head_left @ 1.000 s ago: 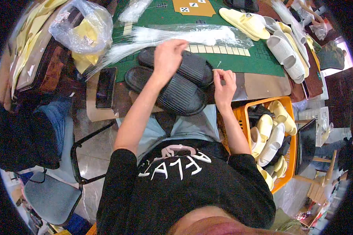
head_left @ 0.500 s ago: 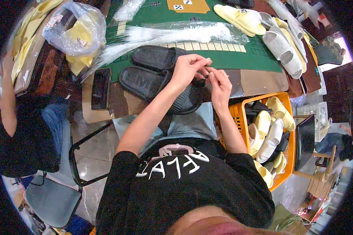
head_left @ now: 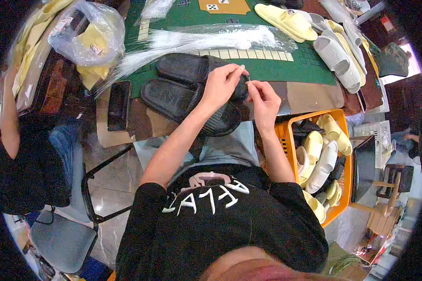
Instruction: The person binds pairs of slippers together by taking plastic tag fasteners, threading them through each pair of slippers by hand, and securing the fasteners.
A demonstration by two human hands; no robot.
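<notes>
A pair of black ribbed slide sandals (head_left: 171, 97) lies side by side at the near edge of the green-topped table. Over their toe ends, my left hand (head_left: 222, 83) is closed, its fingertips pinched together. Just to its right, my right hand (head_left: 266, 100) pinches too, and a thin white plastic strand (head_left: 248, 78) shows between the two sets of fingertips. Part of the strand is hidden by the fingers. Beyond the sandals a bundle of similar fine white strands (head_left: 197, 40) lies across the table.
An orange crate (head_left: 346, 187) of cream, white and black slides stands at my right. More grey and yellow slides (head_left: 337, 65) lie at the table's right end. A phone (head_left: 119, 105) is left of the sandals. A plastic bag (head_left: 86, 33) and another person (head_left: 30, 159) are farther left.
My hands have drawn slightly apart at the fingertips, and the white strand between them now shows. The sandals lie almost as before.
</notes>
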